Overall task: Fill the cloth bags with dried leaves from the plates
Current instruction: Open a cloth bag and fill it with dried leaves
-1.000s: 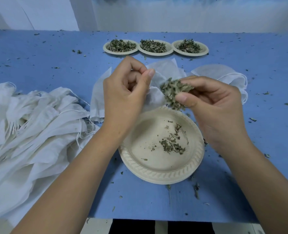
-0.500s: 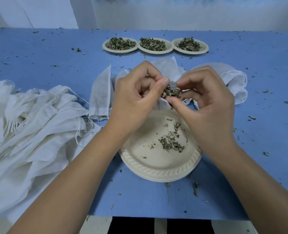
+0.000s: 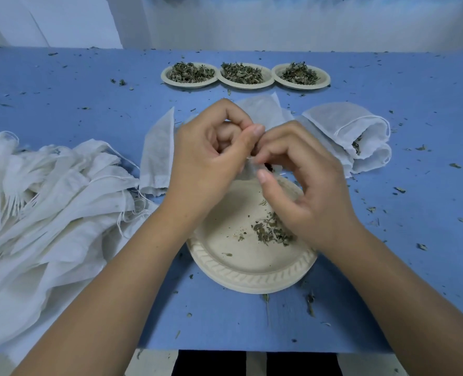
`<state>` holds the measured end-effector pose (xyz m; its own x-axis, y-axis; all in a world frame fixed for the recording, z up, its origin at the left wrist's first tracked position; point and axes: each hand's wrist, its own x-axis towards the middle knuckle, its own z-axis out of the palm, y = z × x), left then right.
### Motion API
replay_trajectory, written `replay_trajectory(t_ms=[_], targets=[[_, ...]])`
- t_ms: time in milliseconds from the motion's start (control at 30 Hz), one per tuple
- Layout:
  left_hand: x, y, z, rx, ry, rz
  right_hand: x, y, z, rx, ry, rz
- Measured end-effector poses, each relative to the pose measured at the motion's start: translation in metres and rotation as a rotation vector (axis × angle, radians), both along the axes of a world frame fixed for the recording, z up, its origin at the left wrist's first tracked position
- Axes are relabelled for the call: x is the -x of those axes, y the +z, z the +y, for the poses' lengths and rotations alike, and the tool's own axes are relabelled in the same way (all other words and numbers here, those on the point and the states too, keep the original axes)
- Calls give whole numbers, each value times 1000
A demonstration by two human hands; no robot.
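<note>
Left hand [image 3: 214, 156] pinches bag [image 3: 248, 171] open, right hand [image 3: 306, 183] pinches leaves [image 3: 268, 166] in; next likely gather the plate's [image 3: 252, 279] last scraps

Small hand-packing workshop: blue-covered table [image 3: 62, 104] littered with leaf crumbs, heaped cloth bags [image 3: 48, 199], leaf-filled plates [image 3: 246, 87].

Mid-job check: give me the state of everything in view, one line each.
Left hand, pinches the cloth bag at its mouth.
Right hand, fingers curled, pinches dried leaves at the bag's mouth.
Near plate, almost empty, holds only a few leaves.
Three far plates, heaped with leaves.
Bags on the right, lying down, leaves showing at one mouth.
Flat bag, lying flat, looks empty.
Bag pile, heaped, looks unfilled.
</note>
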<state>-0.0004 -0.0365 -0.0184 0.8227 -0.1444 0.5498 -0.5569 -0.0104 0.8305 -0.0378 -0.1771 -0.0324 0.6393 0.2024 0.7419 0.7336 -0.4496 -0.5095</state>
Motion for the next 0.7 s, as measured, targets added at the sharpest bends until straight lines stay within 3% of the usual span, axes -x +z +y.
replay_trajectory(t_ms=[167, 367, 433, 700], targets=[[-2, 2, 2, 46, -15, 42, -2, -4, 1, 196, -20, 86], [-6, 2, 4, 108, 34, 59, 1, 5, -6, 174, -274, -134], [-6, 1, 4, 105, 18, 59, -1, 4, -5, 234, -326, -99], [2, -3, -4, -38, -125, 49, -4, -1, 6, 517, -195, 135]])
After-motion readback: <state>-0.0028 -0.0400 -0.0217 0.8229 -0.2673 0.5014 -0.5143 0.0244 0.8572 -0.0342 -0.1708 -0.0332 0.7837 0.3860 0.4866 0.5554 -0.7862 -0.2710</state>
